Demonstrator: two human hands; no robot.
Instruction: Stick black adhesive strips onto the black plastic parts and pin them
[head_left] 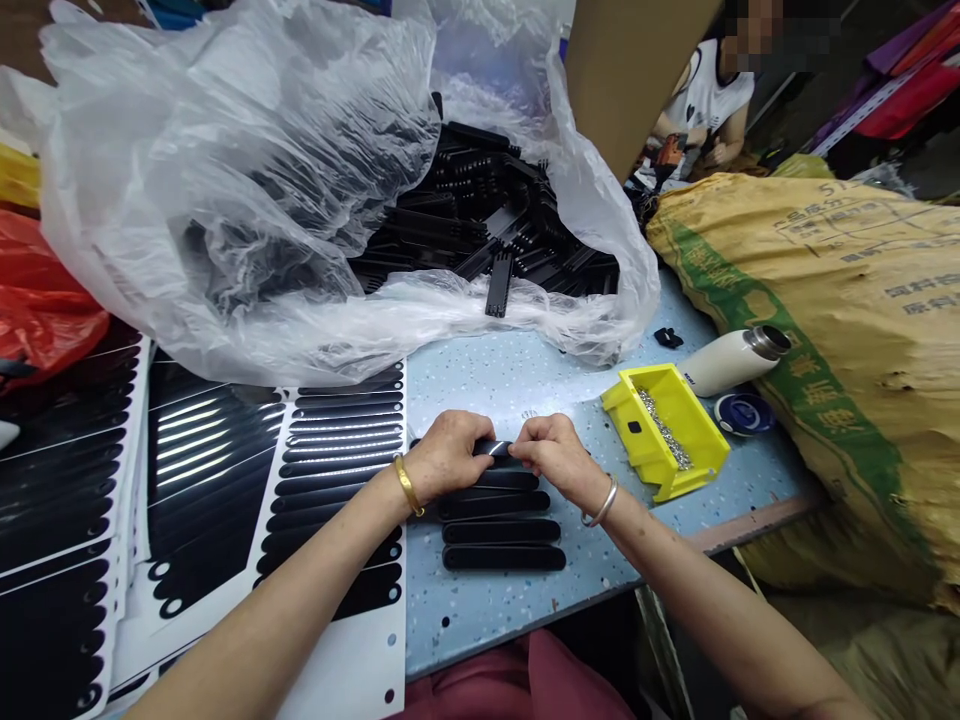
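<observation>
Both hands meet over the blue speckled table [517, 380]. My left hand [444, 458] and my right hand [553, 455] pinch the two ends of a glossy black strip [496, 448] held between them. Directly under the hands lies a row of several flat black plastic bars [501, 532], side by side. White backing sheets carrying black oblong stickers [330, 470] lie under my left forearm and reach out to the left. A gold bangle sits on the left wrist and a silver one on the right.
A large clear plastic bag [247, 180] holds a heap of black plastic bars [487, 220] at the back. A yellow bin of small metal parts [666, 432], a white flask [731, 360] and a yellow woven sack [825, 330] stand at the right. Another person sits behind.
</observation>
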